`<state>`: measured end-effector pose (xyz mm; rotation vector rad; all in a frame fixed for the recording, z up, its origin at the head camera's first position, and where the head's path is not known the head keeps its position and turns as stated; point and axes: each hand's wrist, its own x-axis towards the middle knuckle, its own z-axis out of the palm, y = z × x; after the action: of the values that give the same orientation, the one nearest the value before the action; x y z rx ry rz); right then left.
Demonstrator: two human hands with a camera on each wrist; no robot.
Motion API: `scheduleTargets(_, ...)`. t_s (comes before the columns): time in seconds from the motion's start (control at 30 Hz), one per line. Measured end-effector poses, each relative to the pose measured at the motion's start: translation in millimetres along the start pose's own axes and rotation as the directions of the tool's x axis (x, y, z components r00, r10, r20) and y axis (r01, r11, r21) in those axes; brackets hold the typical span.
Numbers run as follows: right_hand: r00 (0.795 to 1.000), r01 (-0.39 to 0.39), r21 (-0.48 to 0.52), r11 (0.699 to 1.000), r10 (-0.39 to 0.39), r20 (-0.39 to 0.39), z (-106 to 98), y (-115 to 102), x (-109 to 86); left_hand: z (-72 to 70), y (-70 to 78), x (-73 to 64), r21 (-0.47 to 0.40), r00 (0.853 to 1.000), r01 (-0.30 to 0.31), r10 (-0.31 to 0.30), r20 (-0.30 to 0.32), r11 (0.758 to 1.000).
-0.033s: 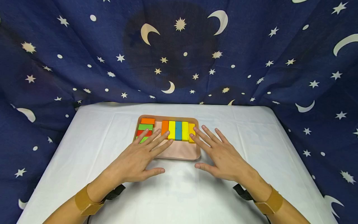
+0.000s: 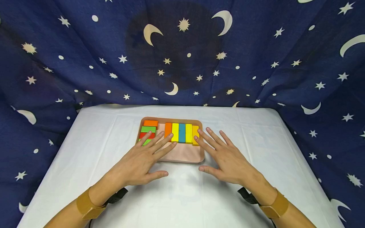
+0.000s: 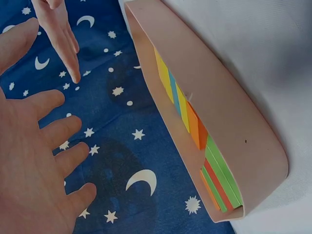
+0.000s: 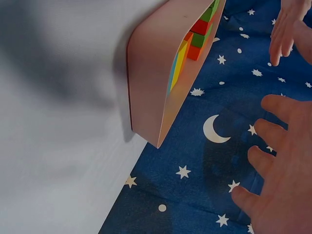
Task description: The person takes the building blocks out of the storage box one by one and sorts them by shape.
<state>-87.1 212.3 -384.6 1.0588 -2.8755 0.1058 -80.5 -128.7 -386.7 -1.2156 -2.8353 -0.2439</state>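
A pink tray (image 2: pixel 182 155) lies on the table with flat coloured blocks inside. Along its left end stack an orange block (image 2: pixel 150 123), a green block (image 2: pixel 148 129), a red block (image 2: pixel 147 135) and another green one, partly behind fingers. Toward the right, an orange block (image 2: pixel 168 129), a yellow block (image 2: pixel 175 131), a blue block (image 2: pixel 182 133), a second yellow block (image 2: pixel 188 133) and an amber block (image 2: pixel 195 131) form a row. My left hand (image 2: pixel 139 163), fingers spread, hovers over the tray's near left corner. My right hand (image 2: pixel 228 160) spreads likewise by its right edge. Both hold nothing.
A white cloth (image 2: pixel 182 202) covers the table. Behind and around it hangs a dark blue curtain (image 2: pixel 188 69) with moons and stars. Each wrist wears a tan strap (image 2: pixel 90 204) with a small black camera (image 2: pixel 117 195).
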Motion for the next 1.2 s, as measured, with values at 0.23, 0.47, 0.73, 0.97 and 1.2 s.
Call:
scheduleTargets(0.23, 1.000, -0.007, -0.009, 1.000, 0.007, -0.015, -1.5, 3.9, -1.2, -0.6, -2.9, 2.9, 0.031, 1.000, 0.004, -0.004, -0.009, 1.000)
scheduleTargets(0.47, 0.997, -0.037, 0.012, 0.999, 0.038, -0.070, -2.9, 6.6, 0.6, 4.9, -28.4, 6.3, -0.154, 0.969, 0.191, -0.212, -0.129, 0.969)
scheduleTargets(0.73, 0.960, -0.123, 0.077, 0.989, 0.139, -0.244, 5.8, 9.1, 3.1, 19.5, -88.9, 15.6, -0.499, 0.712, 0.609, -0.702, 0.001, 0.616)
scheduleTargets(0.97, 0.958, -0.148, 0.095, 0.984, 0.167, -0.233, 10.3, 11.0, 4.2, 31.2, -111.6, 19.0, -0.505, 0.668, 0.705, -0.706, 0.235, 0.498)
scheduleTargets(1.2, 0.959, -0.168, 0.105, 0.980, 0.187, -0.212, 10.6, 12.8, 12.3, 33.1, -115.1, 24.2, -0.575, 0.688, 0.680, -0.667, 0.285, 0.455)
